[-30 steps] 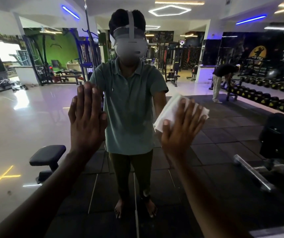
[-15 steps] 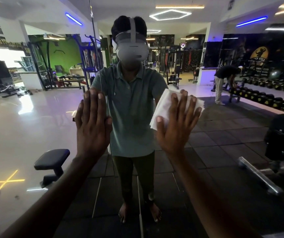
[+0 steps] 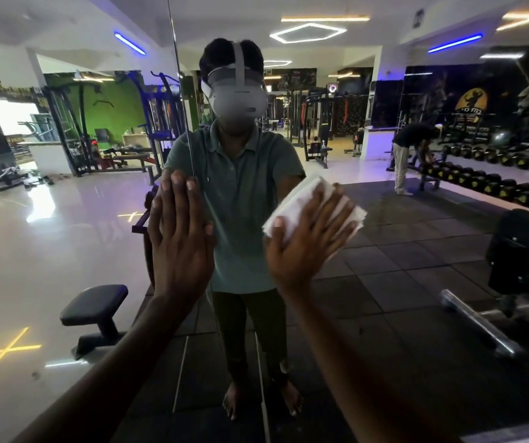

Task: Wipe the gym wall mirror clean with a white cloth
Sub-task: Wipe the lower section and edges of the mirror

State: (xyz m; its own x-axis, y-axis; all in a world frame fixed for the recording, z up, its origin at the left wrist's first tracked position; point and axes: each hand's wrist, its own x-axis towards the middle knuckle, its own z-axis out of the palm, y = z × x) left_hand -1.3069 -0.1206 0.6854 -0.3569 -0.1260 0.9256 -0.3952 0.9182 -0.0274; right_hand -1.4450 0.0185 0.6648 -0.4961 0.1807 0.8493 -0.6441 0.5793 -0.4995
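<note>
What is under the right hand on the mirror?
A folded white cloth lies under the right hand, pressed flat against the mirror. The glass beneath the cloth is covered.

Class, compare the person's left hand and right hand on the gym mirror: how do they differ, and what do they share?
The left hand lies bare against the large wall mirror; the right hand presses a folded white cloth to it. The left hand's fingers point straight up and sit close together; the right hand's fingers tilt rightward and spread. Both are flat, open palms raised to similar height.
</note>
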